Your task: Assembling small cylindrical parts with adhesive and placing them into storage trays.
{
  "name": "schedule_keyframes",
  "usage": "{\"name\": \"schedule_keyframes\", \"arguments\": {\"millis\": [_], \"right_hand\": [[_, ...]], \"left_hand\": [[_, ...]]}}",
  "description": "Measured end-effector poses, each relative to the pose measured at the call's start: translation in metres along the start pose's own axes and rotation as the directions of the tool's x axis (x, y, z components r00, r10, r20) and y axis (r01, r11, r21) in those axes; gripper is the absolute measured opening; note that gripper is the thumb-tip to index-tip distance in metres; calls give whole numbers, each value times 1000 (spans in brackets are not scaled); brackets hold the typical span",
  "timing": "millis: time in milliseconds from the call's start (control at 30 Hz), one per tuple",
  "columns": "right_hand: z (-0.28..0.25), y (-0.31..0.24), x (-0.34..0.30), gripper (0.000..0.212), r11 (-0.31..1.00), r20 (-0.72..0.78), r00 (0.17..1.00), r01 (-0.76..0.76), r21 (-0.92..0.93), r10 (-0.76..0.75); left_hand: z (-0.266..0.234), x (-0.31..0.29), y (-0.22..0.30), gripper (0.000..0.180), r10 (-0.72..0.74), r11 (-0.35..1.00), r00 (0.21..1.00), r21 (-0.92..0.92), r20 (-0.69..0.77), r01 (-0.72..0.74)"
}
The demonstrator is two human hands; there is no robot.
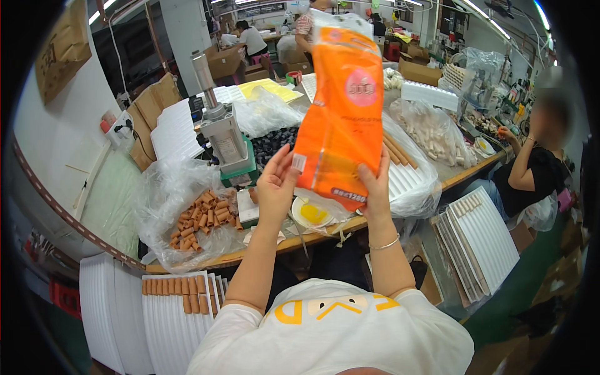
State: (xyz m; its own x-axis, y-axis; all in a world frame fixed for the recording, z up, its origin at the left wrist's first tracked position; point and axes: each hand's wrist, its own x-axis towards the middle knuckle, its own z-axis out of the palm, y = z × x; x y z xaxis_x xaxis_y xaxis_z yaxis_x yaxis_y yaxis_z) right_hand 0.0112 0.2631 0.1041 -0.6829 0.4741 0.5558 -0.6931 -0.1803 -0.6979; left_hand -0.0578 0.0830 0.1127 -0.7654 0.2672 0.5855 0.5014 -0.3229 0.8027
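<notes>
At the frame's centre, my left hand (pixel 277 182) and right hand (pixel 376 190) pinch opposite lower edges of the orange bag (pixel 340 134), thumbs in front, probably so it stands upright.

Workshop | metal press (pixel 225 140) | heaped brown tubes (pixel 205 215) | ribbed trays (pixel 115 312) | seated co-worker (pixel 532 178)

The left of two head-worn fisheye cameras looks forward and down from close above the white shirt (pixel 325 344), with the left hand (pixel 275 184) and right hand (pixel 377 192) near, the workbench (pixel 467 174) just beyond, and a pale pillar (pixel 180 44) farther off toward the upper edge of its wide view.
</notes>
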Motion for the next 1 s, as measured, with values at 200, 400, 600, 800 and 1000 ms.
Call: {"name": "schedule_keyframes", "arguments": {"millis": [200,400,600,800,1000], "right_hand": [[-20,-13,4,63,683,148,935,-338,648,322],[-14,9,1,66,718,50,943,-285,634,330],[-11,9,2,68,705,124,938,-327,629,324],[-15,7,-3,68,726,130,943,-320,609,307],[-2,-14,-19,90,979,42,990,-137,150,132]], "left_hand": [[-17,-4,14,32,-39,956,995,-294,-92,11],[5,-13,46,18,147,985,989,-89,14,-145],[23,1,67,25,284,944,957,155,62,-291],[13,12,70,34,253,909,955,300,156,-289],[-29,-9,38,120,5,985,959,-165,283,44]]}}
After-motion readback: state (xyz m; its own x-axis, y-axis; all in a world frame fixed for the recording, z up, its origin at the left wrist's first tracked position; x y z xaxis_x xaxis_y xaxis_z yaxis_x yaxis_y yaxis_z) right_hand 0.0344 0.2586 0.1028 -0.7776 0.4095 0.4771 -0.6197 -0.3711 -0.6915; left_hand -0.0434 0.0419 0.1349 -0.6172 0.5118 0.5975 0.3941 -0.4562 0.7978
